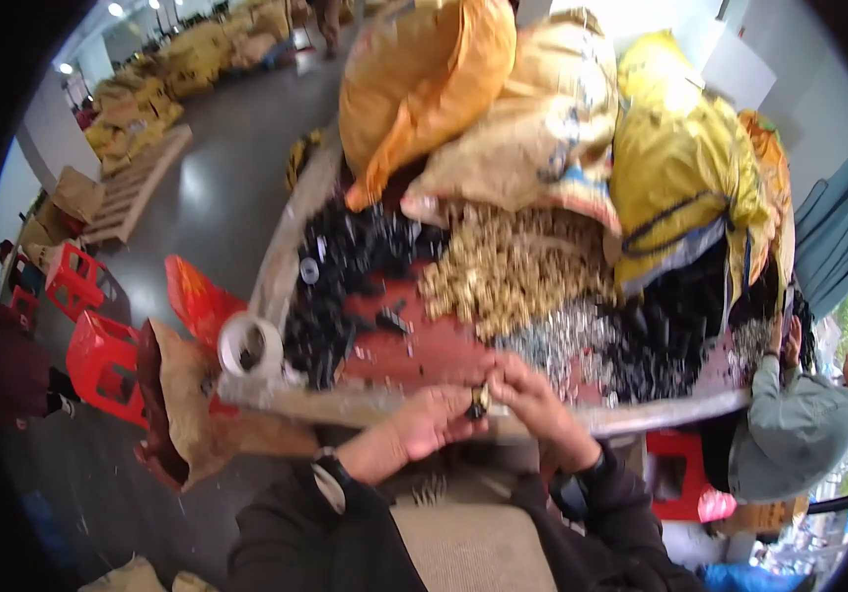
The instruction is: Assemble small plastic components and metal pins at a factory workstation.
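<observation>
Close to the front edge of the red worktable point(406, 357), my two hands meet over a small black and gold-coloured part point(480, 401). My left hand point(432, 424) is closed with the part at its fingertips. From the other side my right hand point(532, 400) pinches at the part's gold end; its exact shape is too small to tell. Beyond my hands lies a heap of gold-coloured metal pieces point(513, 266). Black pieces point(369, 237) are piled to its left, and small silvery pieces point(567, 340) lie to its right beside more black pieces point(656, 335).
Large orange point(424, 89), beige point(532, 109) and yellow sacks point(680, 168) stand along the table's far side. A tape roll point(250, 344) rests at the left corner. Red stools point(103, 365) and an opened sack point(187, 405) stand left. A co-worker point(799, 424) sits at the right.
</observation>
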Demonstrator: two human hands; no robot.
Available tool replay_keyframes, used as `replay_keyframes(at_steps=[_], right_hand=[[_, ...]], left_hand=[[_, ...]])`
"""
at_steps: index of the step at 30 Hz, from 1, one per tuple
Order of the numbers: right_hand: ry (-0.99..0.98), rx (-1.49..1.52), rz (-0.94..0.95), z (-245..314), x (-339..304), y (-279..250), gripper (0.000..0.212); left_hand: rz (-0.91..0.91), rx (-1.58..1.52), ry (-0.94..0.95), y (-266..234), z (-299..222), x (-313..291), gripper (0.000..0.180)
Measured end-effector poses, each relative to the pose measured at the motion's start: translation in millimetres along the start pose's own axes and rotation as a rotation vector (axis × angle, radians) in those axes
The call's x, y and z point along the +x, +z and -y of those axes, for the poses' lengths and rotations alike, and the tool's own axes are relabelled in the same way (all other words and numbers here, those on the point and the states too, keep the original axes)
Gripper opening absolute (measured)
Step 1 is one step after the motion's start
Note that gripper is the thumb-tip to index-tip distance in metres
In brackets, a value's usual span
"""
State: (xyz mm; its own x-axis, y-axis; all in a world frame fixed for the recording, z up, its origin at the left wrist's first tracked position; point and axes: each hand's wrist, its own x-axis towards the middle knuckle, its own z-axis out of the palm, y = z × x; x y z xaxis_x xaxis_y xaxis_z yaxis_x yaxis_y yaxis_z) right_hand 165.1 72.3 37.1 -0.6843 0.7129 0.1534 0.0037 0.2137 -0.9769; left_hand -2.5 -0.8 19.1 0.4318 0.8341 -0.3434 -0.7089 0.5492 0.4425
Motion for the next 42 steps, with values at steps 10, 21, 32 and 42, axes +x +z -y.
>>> replay_keyframes(at_steps=[10, 21, 32, 42], right_hand=[[0.002, 0.122, 0.005, 13.0, 2.4, 0.6, 0.013], [-0.033, -0.073, -0.020, 0.9, 10.1, 3.9, 0.019], [0.083, -0.049, -0.085, -12.9, 4.0, -4.0, 0.025], [-0.043, -0.996, -0.397, -33.3, -50.3, -113.0, 0.024]], left_hand=[[0.003, 0.102, 0.000, 11.4, -10.0, -8.1, 0.024], [-0.052, 0.052, 0.050, -8.9, -1.5, 2.7, 0.025], [-0.063, 0.163, -0.058, 2.7, -9.8, 14.2, 0.017], [-0.121, 0.110, 0.180, -0.2, -3.3, 5.5, 0.024]])
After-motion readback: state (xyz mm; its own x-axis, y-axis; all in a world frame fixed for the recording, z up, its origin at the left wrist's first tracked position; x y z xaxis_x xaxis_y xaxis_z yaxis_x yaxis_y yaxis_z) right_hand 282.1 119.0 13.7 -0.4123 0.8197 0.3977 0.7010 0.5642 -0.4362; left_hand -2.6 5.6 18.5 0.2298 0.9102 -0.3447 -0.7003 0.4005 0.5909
